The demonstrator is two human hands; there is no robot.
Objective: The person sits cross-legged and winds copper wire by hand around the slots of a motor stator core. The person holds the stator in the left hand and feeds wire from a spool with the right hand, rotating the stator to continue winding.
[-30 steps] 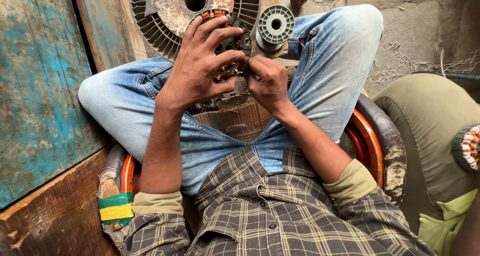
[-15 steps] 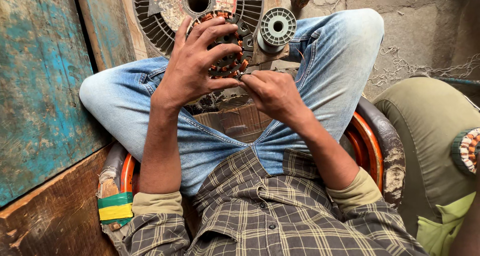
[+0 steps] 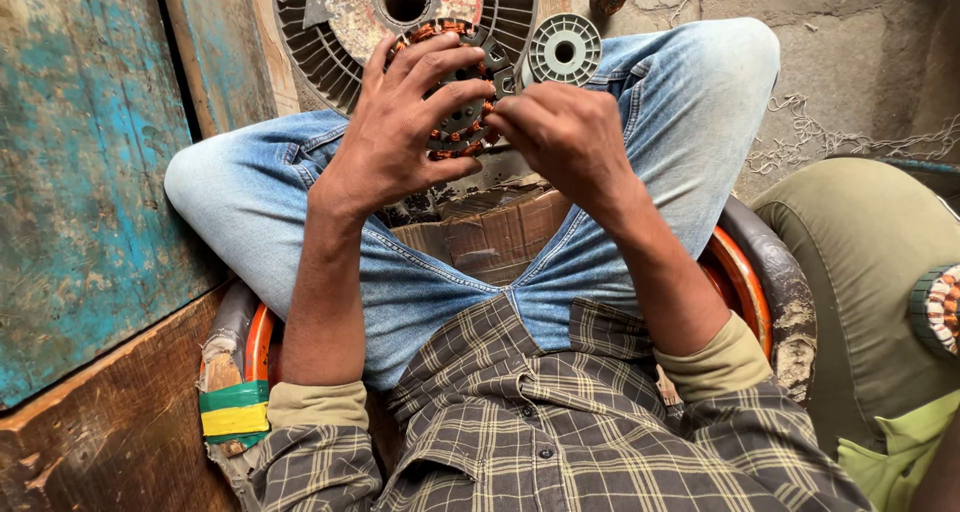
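A dull grey metal stator (image 3: 455,92) wound with glossy copper-orange wire sits under the left hand (image 3: 400,132), near a ribbed pale plastic spool (image 3: 564,49); beyond, a matt grey fan housing (image 3: 330,22) shows rust-red patches. Faded blue denim jeans (image 3: 660,142) and a woven plaid cloth shirt (image 3: 560,432) meet creased brown cardboard (image 3: 500,237). At left, rough wooden boards (image 3: 80,172) carry flaking turquoise paint; at far right, the concrete floor (image 3: 860,62) looks coarse and dusty

- left hand (image 3: 400,132) covers most of copper-wound stator (image 3: 455,122)
- right hand (image 3: 565,137) fingertips hidden behind its knuckles
- second stator (image 3: 940,307) at 3 o'clock, cut by edge
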